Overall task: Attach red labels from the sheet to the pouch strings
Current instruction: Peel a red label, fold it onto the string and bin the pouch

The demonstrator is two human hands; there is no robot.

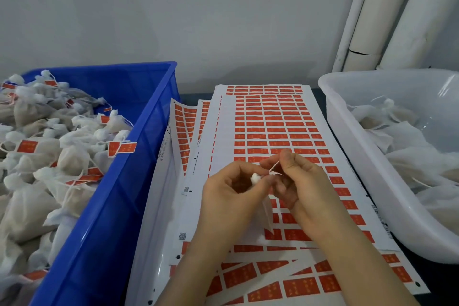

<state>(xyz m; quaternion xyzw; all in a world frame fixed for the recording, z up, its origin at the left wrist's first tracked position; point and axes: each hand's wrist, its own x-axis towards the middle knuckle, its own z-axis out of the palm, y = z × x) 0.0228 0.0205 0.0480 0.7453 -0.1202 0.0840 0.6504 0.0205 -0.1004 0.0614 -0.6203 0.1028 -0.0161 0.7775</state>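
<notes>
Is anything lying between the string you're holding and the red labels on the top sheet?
Nothing visible does. The left hand grips the small white mesh pouch and the right hand pinches its thin white string directly above the white label sheet, whose rows of red rectangular labels lie uncovered beyond the hands.

Desk: dark surface (444,285).
Nine o'clock: blue crate (119,206).
Centre to six o'clock: overlapping label sheets (273,119).
Three o'clock: white tub (367,156).
</notes>
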